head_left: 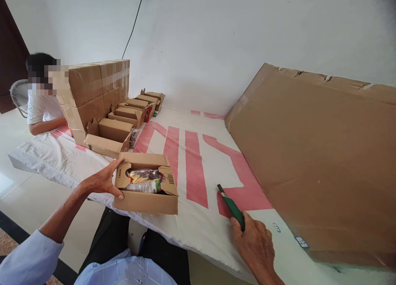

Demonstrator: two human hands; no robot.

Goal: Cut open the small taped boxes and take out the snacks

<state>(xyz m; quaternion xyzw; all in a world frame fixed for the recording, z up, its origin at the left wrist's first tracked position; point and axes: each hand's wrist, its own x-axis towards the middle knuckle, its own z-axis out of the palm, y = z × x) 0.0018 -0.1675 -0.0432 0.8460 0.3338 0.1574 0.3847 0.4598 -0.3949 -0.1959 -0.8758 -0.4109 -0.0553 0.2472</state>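
A small open cardboard box sits at the near edge of the white and red sheet, with packets of food inside. My left hand grips the box's left side, thumb on its front corner. My right hand rests on the sheet to the right and holds a green utility knife, whose tip points away toward the upper left.
A row of similar open boxes runs toward the wall beside a stack of taped cartons. A large flat cardboard sheet leans at the right. Another person sits at the far left behind the cartons.
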